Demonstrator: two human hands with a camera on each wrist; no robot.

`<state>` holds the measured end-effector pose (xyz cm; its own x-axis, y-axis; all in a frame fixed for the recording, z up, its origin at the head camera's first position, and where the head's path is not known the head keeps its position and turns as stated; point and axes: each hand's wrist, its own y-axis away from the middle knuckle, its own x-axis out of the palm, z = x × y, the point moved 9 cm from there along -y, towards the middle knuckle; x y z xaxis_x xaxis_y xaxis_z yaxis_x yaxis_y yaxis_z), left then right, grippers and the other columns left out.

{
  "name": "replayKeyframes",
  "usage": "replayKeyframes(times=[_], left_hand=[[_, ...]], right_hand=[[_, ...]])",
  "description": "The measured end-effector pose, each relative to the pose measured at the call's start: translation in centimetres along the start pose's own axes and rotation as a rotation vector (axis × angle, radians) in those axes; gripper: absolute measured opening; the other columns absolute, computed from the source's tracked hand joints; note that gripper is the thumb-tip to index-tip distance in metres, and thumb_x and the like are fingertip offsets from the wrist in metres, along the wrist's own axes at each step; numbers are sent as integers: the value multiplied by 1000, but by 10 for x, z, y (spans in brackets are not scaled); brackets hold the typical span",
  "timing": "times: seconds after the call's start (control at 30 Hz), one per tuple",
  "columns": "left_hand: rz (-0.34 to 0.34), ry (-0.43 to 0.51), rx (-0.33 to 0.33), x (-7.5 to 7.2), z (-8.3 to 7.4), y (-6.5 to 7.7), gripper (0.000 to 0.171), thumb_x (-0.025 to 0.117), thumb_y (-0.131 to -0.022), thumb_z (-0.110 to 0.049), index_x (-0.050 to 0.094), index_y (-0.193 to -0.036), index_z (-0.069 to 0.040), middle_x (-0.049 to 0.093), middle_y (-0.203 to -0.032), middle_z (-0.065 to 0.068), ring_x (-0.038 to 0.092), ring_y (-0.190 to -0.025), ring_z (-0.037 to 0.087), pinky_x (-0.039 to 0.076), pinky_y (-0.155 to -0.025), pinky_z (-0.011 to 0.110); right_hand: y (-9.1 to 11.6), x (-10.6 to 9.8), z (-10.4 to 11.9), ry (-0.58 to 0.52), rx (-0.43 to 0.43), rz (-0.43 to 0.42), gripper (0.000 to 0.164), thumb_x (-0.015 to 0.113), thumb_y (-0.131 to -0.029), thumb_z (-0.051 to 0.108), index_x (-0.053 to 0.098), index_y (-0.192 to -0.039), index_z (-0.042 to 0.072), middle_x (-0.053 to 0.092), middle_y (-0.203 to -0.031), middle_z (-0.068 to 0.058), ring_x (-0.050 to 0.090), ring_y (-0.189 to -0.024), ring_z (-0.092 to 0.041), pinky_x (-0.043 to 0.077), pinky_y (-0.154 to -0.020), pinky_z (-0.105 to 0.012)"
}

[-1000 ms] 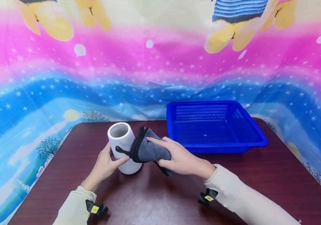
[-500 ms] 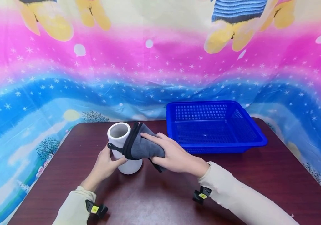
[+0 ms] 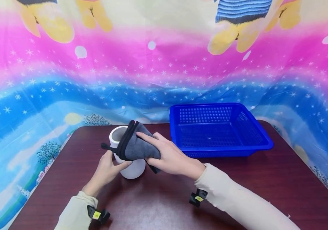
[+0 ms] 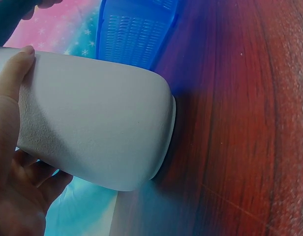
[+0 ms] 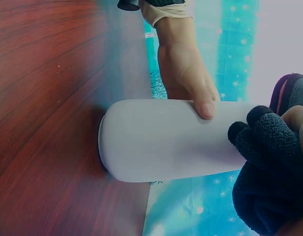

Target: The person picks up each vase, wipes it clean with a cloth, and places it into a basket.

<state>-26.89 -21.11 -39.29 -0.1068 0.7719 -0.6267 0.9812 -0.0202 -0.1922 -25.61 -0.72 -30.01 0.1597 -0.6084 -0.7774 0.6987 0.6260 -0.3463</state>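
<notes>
A white cylindrical vase [image 3: 133, 171] stands upright on the table, its open mouth facing up. My left hand [image 3: 105, 169] grips it from the left side, thumb across the front and fingers behind, as the left wrist view shows around the pale vase wall [image 4: 102, 118]. In my right hand [image 3: 169, 156] is a folded grey cloth [image 3: 138, 148] with black edging and a small hanging loop. The cloth overlaps the right part of the vase's rim and upper side in the head view. Seen from the right wrist, the bunched cloth [image 5: 269, 162] is right at the vase's upper end.
Behind and to the right, a blue perforated plastic basket [image 3: 221, 148] sits on the dark reddish-brown table [image 3: 158, 204]. A colourful printed curtain [image 3: 152, 67] hangs at the back and sides. Small black devices [image 3: 198, 197] are strapped at both wrists.
My right hand has moved left and slightly up with the cloth, which now covers part of the vase's rim. The left hand and vase stay in place.
</notes>
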Motion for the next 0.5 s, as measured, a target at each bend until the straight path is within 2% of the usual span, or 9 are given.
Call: replayKeyframes(times=[0.07, 0.27, 0.5], left_hand=[[4, 4, 2, 0, 0, 0, 59, 84, -82, -29, 55, -129, -8, 57, -93, 10, 50, -75, 19, 44, -62, 28], [17, 15, -4, 0, 0, 0, 54, 84, -82, -31, 58, -125, -9, 56, -88, 9, 51, -70, 17, 44, -60, 27], [11, 25, 39, 0, -4, 0, 58, 84, -83, -28, 56, -130, -11, 62, -102, 9, 52, -78, 18, 44, -64, 27]], right_hand=[[-1, 2, 0, 7, 2, 6, 85, 68, -85, 18, 31, -157, 42, 55, -111, -3, 54, -82, -13, 48, -64, -24], [-5, 6, -1, 23, 25, 35, 83, 66, -88, 18, 29, -158, 43, 55, -112, -4, 56, -82, -14, 48, -64, -25], [-6, 11, -4, 45, 56, 53, 81, 66, -89, 20, 28, -158, 41, 55, -111, -4, 55, -79, -13, 48, -65, -26]])
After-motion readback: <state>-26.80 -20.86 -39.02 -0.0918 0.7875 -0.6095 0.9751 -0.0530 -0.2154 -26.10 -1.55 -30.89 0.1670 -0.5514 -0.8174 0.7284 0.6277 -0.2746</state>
